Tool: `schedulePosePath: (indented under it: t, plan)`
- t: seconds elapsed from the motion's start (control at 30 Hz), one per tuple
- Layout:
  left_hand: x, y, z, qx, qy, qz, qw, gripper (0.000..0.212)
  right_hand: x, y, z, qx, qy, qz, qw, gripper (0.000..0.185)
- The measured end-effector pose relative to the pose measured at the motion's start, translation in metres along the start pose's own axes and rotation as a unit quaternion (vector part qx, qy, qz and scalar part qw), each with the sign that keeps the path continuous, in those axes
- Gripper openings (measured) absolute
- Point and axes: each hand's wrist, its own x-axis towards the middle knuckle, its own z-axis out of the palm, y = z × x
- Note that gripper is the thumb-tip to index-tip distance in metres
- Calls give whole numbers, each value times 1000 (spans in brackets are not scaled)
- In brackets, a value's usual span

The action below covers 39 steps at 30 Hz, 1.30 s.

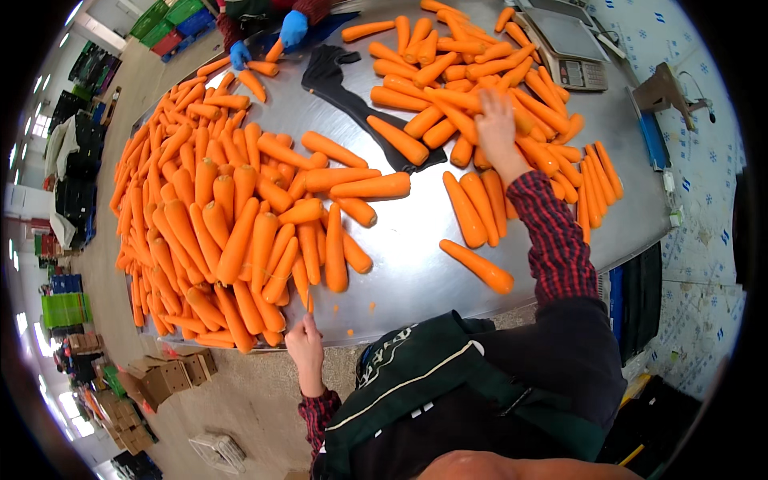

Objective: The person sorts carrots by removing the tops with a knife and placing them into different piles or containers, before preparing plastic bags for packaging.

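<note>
A big heap of carrots [180,222] covers the left part of a metal table [396,300]. My left hand [307,345], at the table's near edge, is closed around the handle of a small knife [309,300], its blade pointing up beside the heap. My right hand [497,123] reaches over a second carrot pile [462,60] at the back right, fingers spread on or just above the carrots; whether it grips one, I cannot tell. Below this pile lie a few separate carrots, one of them [477,267] nearest to me. A dark cloth [348,96] stretches between the two heaps, partly under carrots.
A digital scale [570,48] stands at the back right corner. Across the table, a co-worker's blue-gloved hands [294,29] handle carrots. A tape dispenser [666,96] is beyond the right edge. Cardboard boxes [168,378] and a white crate [217,451] are on the floor.
</note>
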Motion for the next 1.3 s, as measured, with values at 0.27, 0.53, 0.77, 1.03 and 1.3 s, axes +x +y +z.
schedulePosePath:
  t: [0.27, 0.53, 0.77, 1.03, 1.3]
  plan:
    - [17, 46, 11, -82, 16, 51, 995, 37, -10, -155, 3, 224, -145, -76, 961, 22]
    - [-16, -9, 6, -64, 21, -5, 998, 35, -6, -139, 28, 176, -78, -133, 972, 26]
    - [-26, -13, 12, -100, 41, -2, 994, 35, -62, -170, 0, 409, -32, -123, 904, 14]
    - [-36, -17, 8, -107, 58, -19, 992, 33, -80, -197, -88, 561, -217, -6, 799, 22]
    - [-70, -23, 1, -152, 79, -59, 983, 28, -59, -201, -79, 386, -187, -202, 880, 53]
